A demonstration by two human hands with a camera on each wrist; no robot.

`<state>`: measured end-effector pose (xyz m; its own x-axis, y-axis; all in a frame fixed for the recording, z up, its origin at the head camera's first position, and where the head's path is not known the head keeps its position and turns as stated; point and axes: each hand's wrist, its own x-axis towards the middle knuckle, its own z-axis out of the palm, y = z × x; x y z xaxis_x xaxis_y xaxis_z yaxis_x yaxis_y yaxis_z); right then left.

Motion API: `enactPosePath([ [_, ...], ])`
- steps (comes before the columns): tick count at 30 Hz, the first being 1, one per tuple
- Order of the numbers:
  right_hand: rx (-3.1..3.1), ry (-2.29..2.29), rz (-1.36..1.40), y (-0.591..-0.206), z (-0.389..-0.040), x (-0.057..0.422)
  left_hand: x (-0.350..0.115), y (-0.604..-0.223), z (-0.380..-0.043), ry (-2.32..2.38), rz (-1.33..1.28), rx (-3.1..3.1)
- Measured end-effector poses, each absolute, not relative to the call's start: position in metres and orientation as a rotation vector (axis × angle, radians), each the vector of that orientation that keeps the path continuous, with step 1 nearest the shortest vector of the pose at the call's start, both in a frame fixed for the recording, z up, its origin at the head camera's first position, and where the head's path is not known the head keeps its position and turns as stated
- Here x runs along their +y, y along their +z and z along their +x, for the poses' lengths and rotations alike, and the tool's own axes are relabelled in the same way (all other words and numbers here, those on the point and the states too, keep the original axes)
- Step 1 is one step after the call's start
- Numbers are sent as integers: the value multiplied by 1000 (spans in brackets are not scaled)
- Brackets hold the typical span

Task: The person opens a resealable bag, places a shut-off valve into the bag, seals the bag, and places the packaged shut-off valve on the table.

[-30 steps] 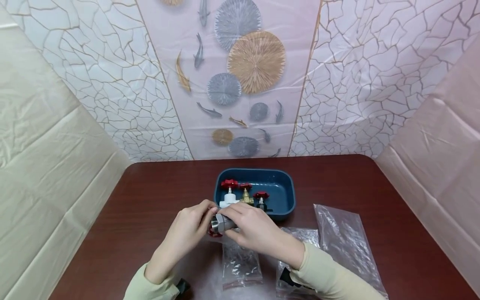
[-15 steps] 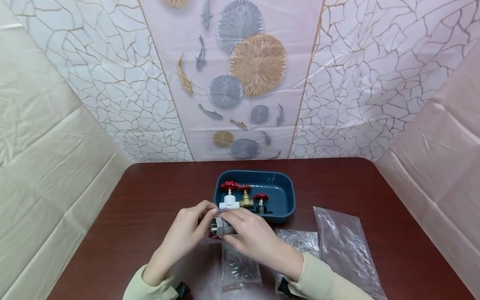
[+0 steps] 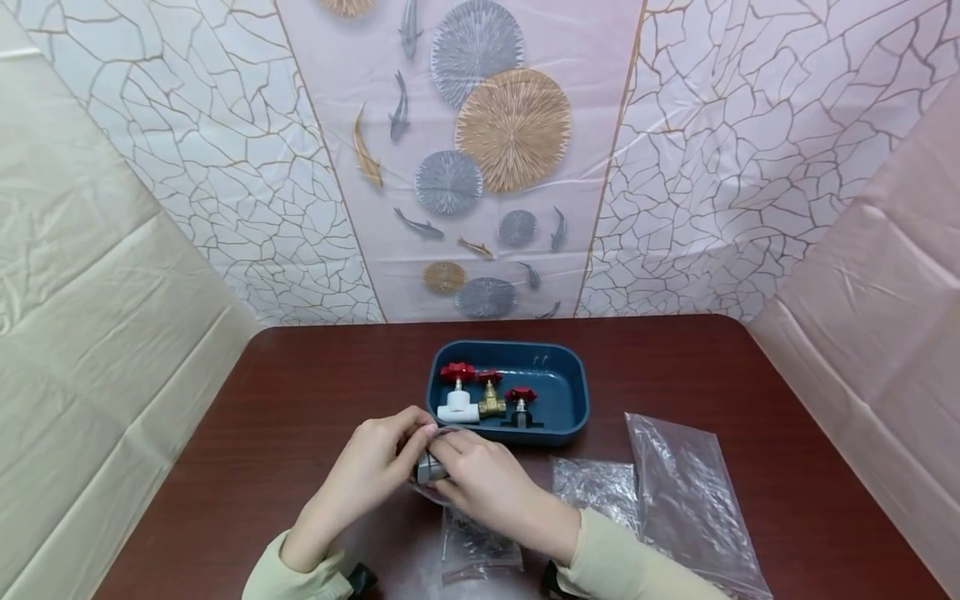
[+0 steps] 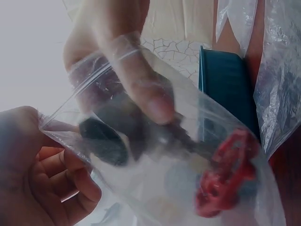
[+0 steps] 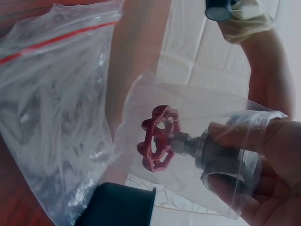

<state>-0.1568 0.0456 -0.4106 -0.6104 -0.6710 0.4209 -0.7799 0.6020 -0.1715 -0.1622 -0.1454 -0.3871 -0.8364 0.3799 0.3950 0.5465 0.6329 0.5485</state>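
A grey metal valve (image 5: 218,155) with a red handwheel (image 5: 160,139) is inside a clear zip bag (image 5: 134,110), wheel end first. My right hand (image 3: 491,483) reaches into the bag's mouth and grips the valve body through the opening. At the bag's rim, my left hand (image 3: 367,462) pinches the plastic between thumb and finger; the left wrist view shows this edge stretched taut. Both hands are just in front of a blue tray (image 3: 566,387). In the head view the handwheel is hidden by the hands.
The tray holds a white valve (image 3: 459,407), a brass valve (image 3: 492,402) and a black valve (image 3: 521,415), all with red handwheels. Clear plastic bags lie on the brown table (image 3: 247,467): a small one (image 3: 480,546) in front, another (image 3: 596,487) and a large one (image 3: 693,500) at right.
My right hand has moved slightly left and down with the valve, which is now deeper in the bag. The left hand keeps its pinch on the rim.
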Motion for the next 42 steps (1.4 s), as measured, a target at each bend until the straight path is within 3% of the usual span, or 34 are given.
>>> enactPosePath([
  [15,-2659,318,1167,-426,-165,30,-146,-397,-163,-902,-763,-2709],
  [29,-2836,283,1172,-408,-170,23,-149,-397,-154,-860,-628,-2784],
  [42,-2817,295,1199,-402,-167,28,-154,-398,-151,-776,-658,-2720],
])
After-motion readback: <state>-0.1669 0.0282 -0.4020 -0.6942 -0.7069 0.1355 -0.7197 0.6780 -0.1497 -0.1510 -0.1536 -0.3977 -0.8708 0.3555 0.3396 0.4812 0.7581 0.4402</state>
